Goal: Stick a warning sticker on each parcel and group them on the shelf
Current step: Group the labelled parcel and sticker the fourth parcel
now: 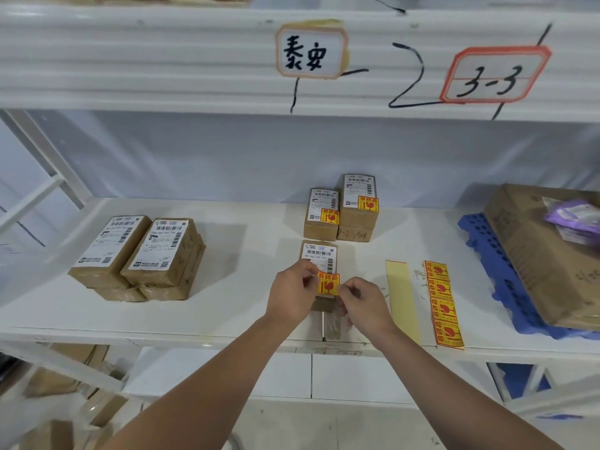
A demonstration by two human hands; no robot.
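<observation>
Right, this looks like the sticking step. The left hand (293, 293) and the right hand (367, 303) both pinch one warning sticker (328, 284), the left at its upper left edge and the right at its lower right corner, fingers curled onto it from either side. The sticker is stretched between the two hands over the near end of the parcel (319, 254), which lies flat mid-shelf (227, 319). Whether it has already touched the parcel I cannot tell. The next move probably calls for laying it down square, releasing the pinch and smoothing it flat with the fingertips. After that the parcel would go back to join the two labelled parcels (341, 219), which stand touching each other just behind it. Over on the left a brown stack (136, 258) shows no yellow on top, so there is likely more to do. To the right of the hands lie a sticker strip (444, 306) with four left and a bare backing strip (402, 297) beside it.
</observation>
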